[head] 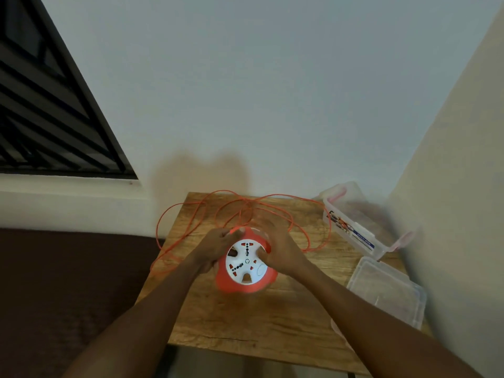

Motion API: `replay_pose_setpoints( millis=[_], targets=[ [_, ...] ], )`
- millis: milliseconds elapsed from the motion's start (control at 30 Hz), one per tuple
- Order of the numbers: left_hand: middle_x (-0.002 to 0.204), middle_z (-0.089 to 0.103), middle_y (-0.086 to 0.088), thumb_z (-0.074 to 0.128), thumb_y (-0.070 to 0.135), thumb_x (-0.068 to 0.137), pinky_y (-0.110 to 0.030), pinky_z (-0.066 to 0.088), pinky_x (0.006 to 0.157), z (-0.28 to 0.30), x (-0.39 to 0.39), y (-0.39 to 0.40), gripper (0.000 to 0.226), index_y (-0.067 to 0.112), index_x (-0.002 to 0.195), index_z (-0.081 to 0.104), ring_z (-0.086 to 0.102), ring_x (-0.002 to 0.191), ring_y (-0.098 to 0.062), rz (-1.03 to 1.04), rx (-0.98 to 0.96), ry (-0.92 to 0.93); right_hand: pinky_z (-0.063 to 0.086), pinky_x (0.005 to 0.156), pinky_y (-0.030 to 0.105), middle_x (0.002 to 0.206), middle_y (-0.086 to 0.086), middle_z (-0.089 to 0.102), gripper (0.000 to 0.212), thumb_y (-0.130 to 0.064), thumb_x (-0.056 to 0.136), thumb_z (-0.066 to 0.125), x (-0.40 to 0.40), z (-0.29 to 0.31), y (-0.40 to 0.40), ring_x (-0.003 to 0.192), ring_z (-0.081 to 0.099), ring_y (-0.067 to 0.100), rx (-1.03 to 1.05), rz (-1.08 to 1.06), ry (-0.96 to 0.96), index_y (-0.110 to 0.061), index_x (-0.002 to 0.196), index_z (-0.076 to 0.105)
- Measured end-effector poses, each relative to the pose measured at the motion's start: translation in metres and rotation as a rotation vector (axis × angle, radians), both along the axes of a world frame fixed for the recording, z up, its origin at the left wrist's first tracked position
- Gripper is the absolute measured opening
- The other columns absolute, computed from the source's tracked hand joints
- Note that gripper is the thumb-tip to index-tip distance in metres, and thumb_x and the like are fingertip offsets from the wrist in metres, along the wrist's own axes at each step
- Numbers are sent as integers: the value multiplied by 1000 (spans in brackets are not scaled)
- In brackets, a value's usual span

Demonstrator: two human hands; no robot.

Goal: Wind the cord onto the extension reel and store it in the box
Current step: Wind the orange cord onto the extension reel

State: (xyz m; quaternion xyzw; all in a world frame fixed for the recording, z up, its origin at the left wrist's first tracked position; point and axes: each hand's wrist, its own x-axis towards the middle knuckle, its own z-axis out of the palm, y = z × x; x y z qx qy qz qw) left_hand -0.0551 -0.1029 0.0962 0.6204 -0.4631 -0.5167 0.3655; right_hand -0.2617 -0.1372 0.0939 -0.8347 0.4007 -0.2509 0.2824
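Note:
An orange extension reel (245,282) with a white socket face sits over the middle of the wooden table (245,323), held between both hands. My left hand (214,248) grips its left rim and pinches the orange cord (188,214) at the top of the reel. My right hand (278,248) holds the right side, with the thumb on the white face. Most of the cord lies in loose loops behind the reel, and some loops hang over the table's left edge. The clear plastic box (351,222) stands open at the back right.
The box's clear lid (390,290) lies at the table's right edge, in front of the box. A white wall runs behind and to the right of the table. A dark barred window (49,105) is at the upper left. Dark floor lies to the left.

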Motion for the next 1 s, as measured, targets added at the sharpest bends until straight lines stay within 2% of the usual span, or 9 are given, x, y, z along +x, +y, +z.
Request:
replay_pose_setpoints(
  millis=[67,133,233,433,600,733,833,900,1000],
  targets=[
    [93,79,-19,64,46,96,-42,62,70,-2,-1,-5,43,5,102,74,77,78,-35,90,-23,57,39,97,36,135,5,50,55,-18,80,69,-2,0,6,126,41,20,-200,-38,-18,-18,133,54],
    [97,78,-23,62,46,98,-40,62,68,-5,-3,-12,44,4,102,75,76,79,-35,152,-38,123,45,95,46,132,5,51,45,-25,82,68,-2,-1,18,124,44,25,-352,-21,64,-19,125,58],
    [108,77,-23,57,47,101,-55,62,83,-7,-4,-24,47,5,115,73,75,96,-45,184,-63,199,47,94,55,131,10,56,42,-29,78,74,4,-7,29,124,49,35,-481,101,328,-22,117,62],
    [111,78,-19,60,49,98,-66,56,94,3,2,-41,45,11,116,75,73,105,-45,207,-114,286,44,95,54,139,19,49,45,-21,78,74,23,9,14,126,44,42,-531,29,562,-28,120,63],
    [113,78,-17,62,47,94,-67,56,93,14,21,-50,39,16,113,75,72,106,-45,195,-156,349,48,90,52,135,23,51,59,-29,72,80,42,28,2,121,49,40,-504,-33,643,-30,126,57],
    [106,80,-15,63,46,85,-51,65,78,23,33,-56,38,17,108,73,76,92,-38,146,-144,376,49,88,51,130,20,54,74,-32,70,83,53,37,-10,118,50,40,-491,-13,695,-34,135,48],
    [97,81,-8,65,46,80,-41,65,66,26,38,-57,42,16,108,71,78,82,-30,77,-146,408,44,94,52,122,21,57,82,-38,75,80,62,47,-18,118,48,43,-527,11,793,-37,144,37],
    [97,81,-7,64,43,83,-43,66,69,27,38,-57,39,16,109,71,76,87,-33,41,-158,416,40,98,53,120,22,56,79,-39,83,74,65,52,-23,121,44,43,-562,28,863,-37,148,30],
    [112,78,-14,57,41,100,-56,62,85,23,39,-63,35,16,120,72,75,101,-42,28,-133,365,40,95,52,120,20,56,77,-42,84,71,63,58,-27,120,43,42,-574,34,941,-38,149,30]
  ],
)
